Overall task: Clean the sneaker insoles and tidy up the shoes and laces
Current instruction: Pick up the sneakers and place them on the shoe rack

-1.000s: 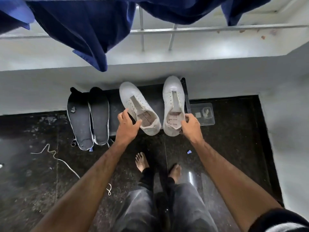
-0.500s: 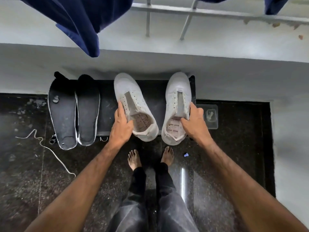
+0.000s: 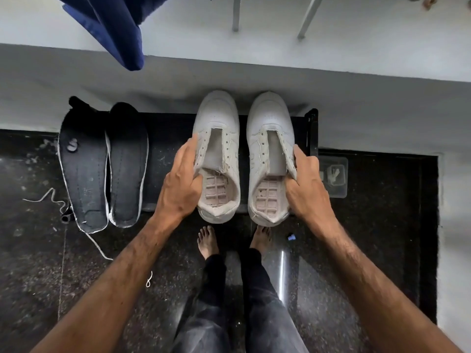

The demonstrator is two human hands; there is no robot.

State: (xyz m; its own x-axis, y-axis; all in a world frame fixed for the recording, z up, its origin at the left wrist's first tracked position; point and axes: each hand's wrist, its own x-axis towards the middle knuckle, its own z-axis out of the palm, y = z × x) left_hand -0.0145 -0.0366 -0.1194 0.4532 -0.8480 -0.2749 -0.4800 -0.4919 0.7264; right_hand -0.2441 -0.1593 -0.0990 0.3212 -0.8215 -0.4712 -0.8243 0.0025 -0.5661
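Against the wall, both sneakers stood side by side, toes away, long axes parallel. Left hand [image 3: 179, 186] gripped the left sneaker [image 3: 217, 159] at its outer collar, thumb inside; right hand [image 3: 304, 186] held the right sneaker [image 3: 270, 159] likewise. Insoles [image 3: 102, 164] lay well left of the pair, nearer the left hand. Lace [image 3: 76, 225] trailed on the floor [image 3: 38, 276] beside them.

Two white sneakers [image 3: 216, 159] are showing pinkish grid-patterned insides; black insoles [image 3: 102, 169] with white edges are lying on speckled black floor [image 3: 38, 276]; blue cloth [image 3: 114, 26] is hanging.
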